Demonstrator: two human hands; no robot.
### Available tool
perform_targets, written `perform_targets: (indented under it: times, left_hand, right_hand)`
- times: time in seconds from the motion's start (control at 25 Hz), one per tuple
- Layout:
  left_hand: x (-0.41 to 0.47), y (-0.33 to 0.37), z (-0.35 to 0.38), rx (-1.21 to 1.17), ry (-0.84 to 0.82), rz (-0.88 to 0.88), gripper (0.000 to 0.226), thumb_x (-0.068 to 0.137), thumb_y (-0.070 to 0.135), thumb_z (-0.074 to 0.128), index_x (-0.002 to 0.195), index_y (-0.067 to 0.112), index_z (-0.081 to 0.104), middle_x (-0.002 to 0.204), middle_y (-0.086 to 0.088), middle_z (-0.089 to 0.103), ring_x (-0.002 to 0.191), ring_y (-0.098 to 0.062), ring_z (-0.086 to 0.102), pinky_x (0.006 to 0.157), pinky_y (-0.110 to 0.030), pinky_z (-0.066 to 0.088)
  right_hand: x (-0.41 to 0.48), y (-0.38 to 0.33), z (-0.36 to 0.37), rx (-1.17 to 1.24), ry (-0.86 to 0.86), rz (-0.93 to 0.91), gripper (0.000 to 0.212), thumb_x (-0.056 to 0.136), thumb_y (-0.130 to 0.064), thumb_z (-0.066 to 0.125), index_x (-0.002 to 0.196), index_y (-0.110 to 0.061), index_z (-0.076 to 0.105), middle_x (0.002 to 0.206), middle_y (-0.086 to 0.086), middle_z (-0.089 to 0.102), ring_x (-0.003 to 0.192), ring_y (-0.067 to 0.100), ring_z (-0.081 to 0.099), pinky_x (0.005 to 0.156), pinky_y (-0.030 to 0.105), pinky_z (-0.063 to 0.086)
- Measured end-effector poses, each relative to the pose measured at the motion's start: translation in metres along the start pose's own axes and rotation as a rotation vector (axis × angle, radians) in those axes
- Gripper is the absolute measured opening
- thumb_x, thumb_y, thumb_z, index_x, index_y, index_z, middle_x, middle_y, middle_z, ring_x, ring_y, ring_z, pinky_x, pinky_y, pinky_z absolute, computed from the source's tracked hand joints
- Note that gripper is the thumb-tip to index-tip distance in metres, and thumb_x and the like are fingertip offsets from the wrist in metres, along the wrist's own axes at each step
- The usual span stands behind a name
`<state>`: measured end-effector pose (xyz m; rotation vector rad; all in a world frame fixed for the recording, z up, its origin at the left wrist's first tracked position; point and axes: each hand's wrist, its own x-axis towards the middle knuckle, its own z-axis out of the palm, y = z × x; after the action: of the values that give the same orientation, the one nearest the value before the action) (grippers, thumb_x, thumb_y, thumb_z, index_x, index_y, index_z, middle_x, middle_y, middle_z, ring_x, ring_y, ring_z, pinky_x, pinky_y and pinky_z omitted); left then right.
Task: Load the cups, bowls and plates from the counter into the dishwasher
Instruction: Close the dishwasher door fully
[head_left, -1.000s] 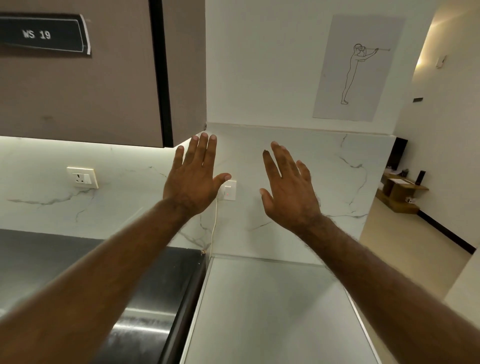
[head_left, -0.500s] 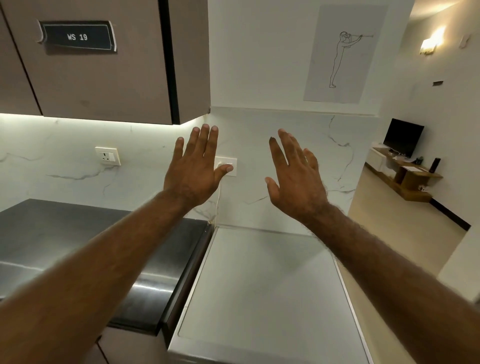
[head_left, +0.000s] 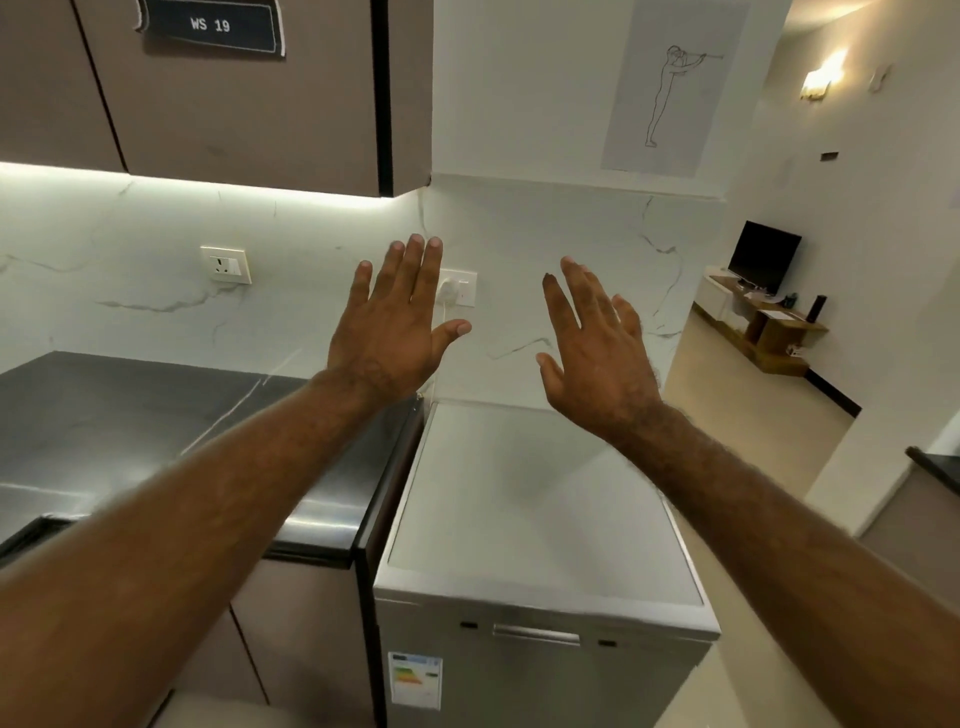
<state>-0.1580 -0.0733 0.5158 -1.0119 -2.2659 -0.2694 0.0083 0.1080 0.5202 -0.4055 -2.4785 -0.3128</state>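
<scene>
A silver dishwasher (head_left: 540, 525) stands below me with its door closed and a handle slot on its front. Left of it runs a dark steel counter (head_left: 156, 415). No cups, bowls or plates are in view. My left hand (head_left: 395, 327) is held up in the air with fingers straight, over the counter's right end. My right hand (head_left: 597, 348) is raised the same way, above the back of the dishwasher top. Both hands hold nothing.
Brown wall cupboards (head_left: 234, 93) hang over the counter, one with a "WS 19" label. Two sockets (head_left: 226, 265) sit in the marble backsplash; a cord runs down from the right one. An open room with a TV (head_left: 763, 257) lies to the right.
The view has tilted down and pulled back, so the dishwasher's front has come into sight. Both hands stay raised and spread, with the right hand turned slightly inward.
</scene>
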Motion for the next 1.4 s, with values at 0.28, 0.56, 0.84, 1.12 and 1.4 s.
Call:
perform_targets:
  times: [0.28, 0.56, 0.84, 1.12, 1.4]
  left_hand:
    - [-0.062, -0.005, -0.017, -0.019, -0.087, -0.008, 0.09, 0.097, 0.074, 0.007, 0.162, 0.015, -0.013, 0.171, -0.008, -0.013, 0.158, -0.026, -0.01, 0.127, -0.052, 0.001]
    - [-0.114, 0.019, 0.019, -0.057, -0.156, -0.043, 0.086, 0.101, 0.07, 0.016, 0.161, 0.017, -0.016, 0.171, -0.007, -0.014, 0.158, -0.024, -0.011, 0.128, -0.05, 0.0]
    - [-0.181, 0.065, 0.109, -0.112, -0.21, -0.033, 0.086, 0.098, 0.073, 0.011, 0.162, 0.021, -0.015, 0.171, -0.004, -0.012, 0.157, -0.023, -0.011, 0.128, -0.049, 0.001]
    - [-0.268, 0.057, 0.247, -0.078, -0.2, 0.012, 0.085, 0.1, 0.072, 0.016, 0.163, 0.02, -0.009, 0.172, -0.004, -0.005, 0.158, -0.022, -0.006, 0.128, -0.049, 0.005]
    - [-0.333, 0.049, 0.35, 0.003, -0.166, 0.05, 0.086, 0.1, 0.074, 0.015, 0.163, 0.019, -0.005, 0.171, -0.006, 0.007, 0.158, -0.024, 0.001, 0.128, -0.051, 0.007]
  right_hand:
    - [-0.057, -0.031, -0.023, 0.029, 0.002, 0.01, 0.085, 0.096, -0.04, 0.059, 0.161, -0.017, 0.009, 0.169, 0.01, -0.002, 0.156, 0.029, 0.006, 0.122, 0.056, 0.016]
    - [-0.108, -0.022, 0.003, 0.059, -0.019, -0.019, 0.085, 0.094, -0.038, 0.06, 0.16, -0.014, 0.012, 0.169, 0.011, 0.002, 0.155, 0.029, 0.009, 0.121, 0.057, 0.019]
    - [-0.178, -0.009, 0.096, 0.113, -0.071, -0.011, 0.089, 0.092, -0.043, 0.062, 0.159, -0.016, 0.009, 0.169, 0.009, 0.001, 0.155, 0.029, 0.01, 0.12, 0.057, 0.02]
    - [-0.26, -0.009, 0.244, 0.099, -0.126, 0.022, 0.09, 0.095, -0.056, 0.054, 0.16, -0.019, 0.005, 0.169, 0.008, -0.002, 0.156, 0.028, 0.005, 0.122, 0.059, 0.016]
    - [-0.324, -0.029, 0.354, 0.097, -0.101, 0.037, 0.09, 0.096, -0.063, 0.045, 0.161, -0.021, -0.002, 0.169, 0.006, -0.009, 0.156, 0.026, -0.007, 0.123, 0.058, 0.005]
